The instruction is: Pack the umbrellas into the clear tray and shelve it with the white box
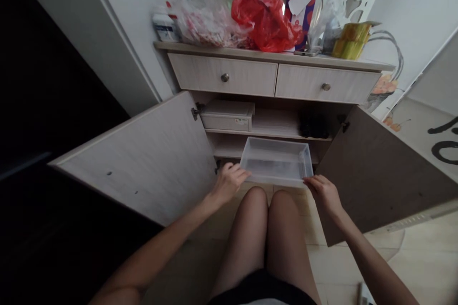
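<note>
A clear plastic tray (275, 159) hangs in front of the open cabinet's lower shelf, just above my knees. My left hand (229, 182) grips its near left corner with fingers curled round the rim. My right hand (324, 193) holds the near right corner the same way. The tray looks empty. Both cabinet doors, the left one (143, 162) and the right one (379, 171), stand swung wide open.
A white box (228, 115) and a dark object (314, 125) sit on the upper shelf. Two shut drawers (275, 78) lie above. The cabinet top carries a red plastic bag (265, 14), clear bags and a yellow tin (350, 40). Tiled floor lies below.
</note>
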The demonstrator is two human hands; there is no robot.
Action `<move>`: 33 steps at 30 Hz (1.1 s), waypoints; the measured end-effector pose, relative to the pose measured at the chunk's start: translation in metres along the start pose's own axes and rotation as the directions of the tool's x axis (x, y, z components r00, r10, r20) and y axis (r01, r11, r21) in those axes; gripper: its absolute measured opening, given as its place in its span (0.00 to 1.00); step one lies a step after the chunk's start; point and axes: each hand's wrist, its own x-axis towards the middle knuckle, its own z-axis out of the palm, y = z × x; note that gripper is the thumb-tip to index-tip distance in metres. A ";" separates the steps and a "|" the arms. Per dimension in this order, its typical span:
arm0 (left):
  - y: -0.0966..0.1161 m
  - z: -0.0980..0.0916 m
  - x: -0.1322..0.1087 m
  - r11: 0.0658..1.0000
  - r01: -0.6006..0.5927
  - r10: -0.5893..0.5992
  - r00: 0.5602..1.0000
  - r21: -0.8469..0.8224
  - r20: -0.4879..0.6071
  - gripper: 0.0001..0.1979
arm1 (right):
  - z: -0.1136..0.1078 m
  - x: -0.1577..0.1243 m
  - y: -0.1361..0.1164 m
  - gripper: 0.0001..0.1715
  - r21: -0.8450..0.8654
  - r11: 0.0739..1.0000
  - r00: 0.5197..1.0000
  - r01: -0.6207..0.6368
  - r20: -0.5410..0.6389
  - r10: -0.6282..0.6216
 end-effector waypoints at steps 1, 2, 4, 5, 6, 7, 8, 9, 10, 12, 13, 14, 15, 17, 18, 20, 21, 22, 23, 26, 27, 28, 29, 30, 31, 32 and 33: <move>0.008 0.000 -0.013 1.000 -0.002 0.002 1.000 0.007 0.015 0.17 | 0.003 -0.014 -0.005 0.21 0.002 1.000 1.000 -0.006 0.022 0.006; 0.016 0.001 -0.025 1.000 -0.003 0.002 1.000 0.011 0.031 0.18 | 0.007 -0.026 -0.008 0.22 0.000 1.000 0.999 -0.013 0.045 0.013; 0.027 0.005 -0.046 1.000 0.004 -0.004 0.999 0.008 0.054 0.18 | 0.016 -0.044 -0.012 0.22 -0.003 1.000 0.996 -0.031 0.088 0.031; 0.032 0.008 -0.055 1.000 0.015 -0.015 0.998 -0.001 0.057 0.19 | 0.022 -0.051 -0.013 0.22 -0.005 0.999 0.994 -0.037 0.107 0.038; 0.035 0.011 -0.063 0.999 0.032 -0.031 0.998 -0.017 0.058 0.19 | 0.027 -0.056 -0.013 0.22 -0.007 0.999 0.992 -0.043 0.121 0.043; 0.038 0.015 -0.069 0.997 0.058 -0.056 0.997 -0.043 0.054 0.18 | 0.031 -0.059 -0.012 0.22 -0.011 0.999 0.990 -0.047 0.129 0.048; 0.040 0.018 -0.075 0.993 0.088 -0.085 0.995 -0.081 0.049 0.18 | 0.035 -0.061 -0.012 0.21 -0.018 0.999 0.989 -0.048 0.136 0.050; 0.041 0.022 -0.080 0.984 0.122 -0.118 0.992 -0.129 0.040 0.16 | 0.037 -0.062 -0.011 0.21 -0.027 0.998 0.988 -0.048 0.145 0.052; 0.043 0.026 -0.083 0.969 0.160 -0.159 0.987 -0.186 0.023 0.14 | 0.038 -0.062 -0.011 0.20 -0.038 0.998 0.986 -0.048 0.159 0.053; 0.045 0.037 -0.088 0.914 0.257 -0.285 0.957 -0.312 -0.046 0.12 | 0.036 -0.060 -0.012 0.19 -0.064 0.997 0.976 -0.043 0.211 0.056; 0.047 0.044 -0.089 0.869 0.320 -0.379 0.921 -0.376 -0.093 0.12 | 0.033 -0.058 -0.014 0.18 -0.077 0.996 0.967 -0.037 0.248 0.055; 0.048 0.052 -0.090 0.809 0.389 -0.488 0.862 -0.440 -0.135 0.13 | 0.029 -0.056 -0.015 0.16 -0.092 0.995 0.957 -0.033 0.284 0.058; 0.049 0.060 -0.090 0.733 0.455 -0.599 0.783 -0.505 -0.164 0.14 | 0.025 -0.054 -0.017 0.15 -0.109 0.993 0.949 -0.034 0.310 0.066; 0.051 0.076 -0.090 0.552 0.538 -0.779 0.606 -0.637 -0.163 0.16 | 0.018 -0.045 -0.019 0.18 -0.154 0.987 0.946 -0.056 0.307 0.101; 0.051 0.083 -0.091 0.457 0.549 -0.838 0.530 -0.700 -0.131 0.18 | 0.015 -0.038 -0.018 0.21 -0.173 0.982 0.953 -0.078 0.277 0.125; 0.051 0.093 -0.090 0.281 0.538 -0.902 0.431 -0.795 -0.027 0.24 | 0.013 -0.014 -0.011 0.24 -0.187 0.973 0.970 -0.137 0.173 0.170; 0.050 0.096 -0.090 0.203 0.534 -0.916 0.400 -0.821 0.034 0.29 | 0.013 0.003 -0.004 0.25 -0.183 0.969 0.976 -0.166 0.110 0.188; 0.050 0.097 -0.089 0.136 0.538 -0.920 0.380 -0.832 0.095 0.33 | 0.015 0.023 0.005 0.25 -0.178 0.964 0.977 -0.197 0.045 0.208; 0.050 0.096 -0.089 0.086 0.548 -0.915 0.374 -0.832 0.152 0.35 | 0.018 0.046 0.016 0.25 -0.176 0.957 0.973 -0.229 -0.020 0.229; 0.051 0.089 -0.086 0.010 0.587 -0.868 0.407 -0.809 0.285 0.37 | 0.028 0.121 0.050 0.25 -0.233 0.896 0.925 -0.379 -0.115 0.362; 0.052 0.086 -0.085 -0.008 0.593 -0.850 0.421 -0.806 0.318 0.36 | 0.032 0.145 0.060 0.25 -0.263 0.861 0.900 -0.435 -0.110 0.422; 0.053 0.084 -0.084 -0.029 0.593 -0.836 0.427 -0.805 0.345 0.36 | 0.037 0.167 0.068 0.26 -0.294 0.823 0.872 -0.485 -0.098 0.479; 0.054 0.082 -0.084 -0.056 0.589 -0.828 0.424 -0.806 0.367 0.36 | 0.042 0.185 0.074 0.28 -0.319 0.783 0.839 -0.533 -0.078 0.539; 0.055 0.080 -0.084 -0.083 0.583 -0.824 0.416 -0.808 0.385 0.37 | 0.047 0.201 0.079 0.29 -0.340 0.745 0.802 -0.573 -0.048 0.595; 0.056 0.080 -0.085 -0.106 0.577 -0.821 0.408 -0.810 0.398 0.37 | 0.053 0.212 0.082 0.30 -0.355 0.712 0.765 -0.606 -0.014 0.644; 0.057 0.079 -0.086 -0.123 0.575 -0.819 0.401 -0.809 0.410 0.38 | 0.060 0.220 0.083 0.31 -0.362 0.686 0.731 -0.631 0.016 0.682; 0.057 0.079 -0.087 -0.134 0.577 -0.817 0.395 -0.805 0.419 0.38 | 0.066 0.225 0.085 0.32 -0.363 0.668 0.707 -0.650 0.035 0.707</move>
